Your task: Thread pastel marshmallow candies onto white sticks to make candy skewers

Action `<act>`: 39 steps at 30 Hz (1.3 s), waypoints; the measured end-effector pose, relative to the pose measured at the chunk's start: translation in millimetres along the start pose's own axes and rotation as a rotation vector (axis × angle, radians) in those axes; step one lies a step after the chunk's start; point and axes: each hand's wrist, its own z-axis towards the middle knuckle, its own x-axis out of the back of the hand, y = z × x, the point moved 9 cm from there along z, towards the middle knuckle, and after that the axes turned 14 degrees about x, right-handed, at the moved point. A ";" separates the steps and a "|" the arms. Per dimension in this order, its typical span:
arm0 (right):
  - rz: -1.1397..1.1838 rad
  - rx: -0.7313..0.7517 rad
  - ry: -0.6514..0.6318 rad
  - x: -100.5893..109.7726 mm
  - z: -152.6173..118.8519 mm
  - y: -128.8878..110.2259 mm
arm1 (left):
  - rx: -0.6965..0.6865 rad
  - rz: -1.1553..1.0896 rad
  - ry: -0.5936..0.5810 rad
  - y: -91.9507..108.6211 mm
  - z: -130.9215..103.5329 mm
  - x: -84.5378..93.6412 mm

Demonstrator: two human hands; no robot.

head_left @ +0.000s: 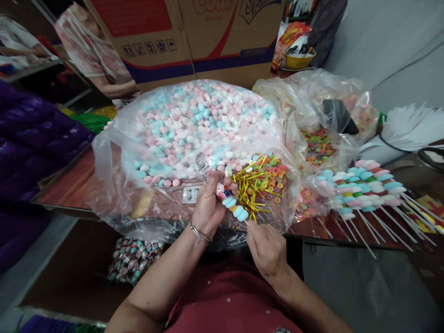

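Note:
A marshmallow skewer point(239, 212) with blue pieces and a small red, white and blue piece slants between my hands. My left hand point(210, 199), with a bangle at the wrist, is closed around its upper end. A clear wrapper with a printed label point(202, 163) sticks up from that hand. Low on the white stick, my right hand point(267, 245) is closed in a grip. Gold twist ties point(248, 192) lie in a heap right beside the skewer. Coloured candy rings point(275, 178) are spread behind the ties. A big clear bag of pink, blue and white marshmallows point(197, 120) lies beyond my hands.
Finished-looking skewers point(367, 189) are stacked at the right table edge, sticks outward. White sticks point(416, 125) stand in a container behind them. A large cardboard box point(208, 41) blocks the back. Below left, an open carton point(65, 273) holds wrapped skewers. Another person point(93, 51) sits far left.

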 end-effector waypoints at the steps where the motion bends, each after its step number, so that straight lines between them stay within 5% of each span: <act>1: 0.032 -0.027 -0.008 -1.9 -0.3 0.9 | -0.008 0.007 0.013 -0.2 0.1 1.2; 8: 0.765 -0.745 0.011 -32.9 -33.9 37.3 | -0.003 0.064 0.074 -3.7 0.4 16.8; 10: 0.713 -0.718 0.013 -30.3 -32.5 39.5 | 0.006 0.064 0.079 -6.0 -0.9 19.1; 15: 0.159 -0.191 -0.011 -11.1 -4.4 13.6 | -0.048 0.097 0.083 -9.5 -6.3 13.4; 17: 0.089 -0.127 -0.002 -10.8 -0.9 6.0 | -0.053 0.129 0.082 -14.6 -8.0 9.9; 19: 0.221 -0.225 -0.032 -17.4 -2.9 10.3 | -0.013 0.155 0.073 -22.5 -9.1 8.4; 24: 0.900 -0.802 -0.054 -45.9 -33.9 30.5 | 0.082 0.219 -0.032 -18.4 -9.7 6.3; 28: 1.111 -0.934 -0.050 -56.3 -43.7 29.2 | -0.063 0.188 -0.011 21.4 -7.9 7.5; 31: 1.213 -0.998 -0.025 -62.1 -44.8 24.9 | -0.083 0.176 0.080 32.4 -6.0 8.4; 35: 1.245 -0.994 -0.029 -62.2 -41.6 20.0 | 0.050 0.125 0.143 14.7 -2.8 9.0; 39: 0.605 -0.513 -0.086 -33.3 -19.8 23.2 | 0.049 0.102 0.103 -0.2 -0.5 8.2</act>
